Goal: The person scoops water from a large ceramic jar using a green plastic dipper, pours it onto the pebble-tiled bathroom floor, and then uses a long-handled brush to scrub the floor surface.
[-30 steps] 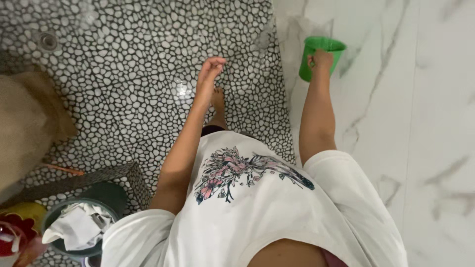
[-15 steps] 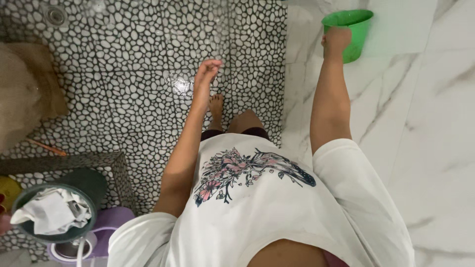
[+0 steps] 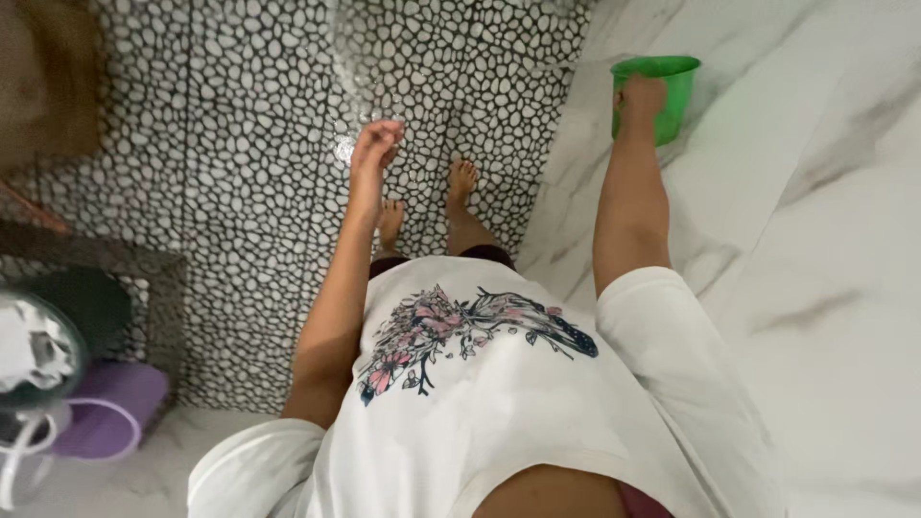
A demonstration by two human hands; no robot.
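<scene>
1. Right hand [image 3: 641, 96] grips the rim of a green plastic cup [image 3: 662, 91]; its fingers are wrapped over the near lip and closed on it. The cup is held out at arm's length against the white marble wall [image 3: 815, 192], mouth tilted up and away from the body.
2. Left hand [image 3: 372, 146] is held free over the pebble-tile floor [image 3: 240, 144]; its fingers are loosely curled, half closed, with nothing in them.
3. Judgement on doing the step well: a rim pinch gives little control once the cup carries weight, so the grip should stay firm with the wrist steady and any tipping done slowly. The floor below the fingers shows a wet glint near the left hand, so footing likely matters; both bare feet [image 3: 460, 182] stand flat on the pebbles, below the left fingers.
4. The cup: bright green, smooth, round, slightly tapered towards the base, open-topped. No handle shows from here. Its inside is not visible, so I cannot tell whether it holds anything.
5. Surroundings: well to the left of the left fingers, a purple container [image 3: 106, 422] lies at the floor's edge, with a dark bowl holding white cloth [image 3: 34, 350] just beside it, partly cut off by the frame.
</scene>
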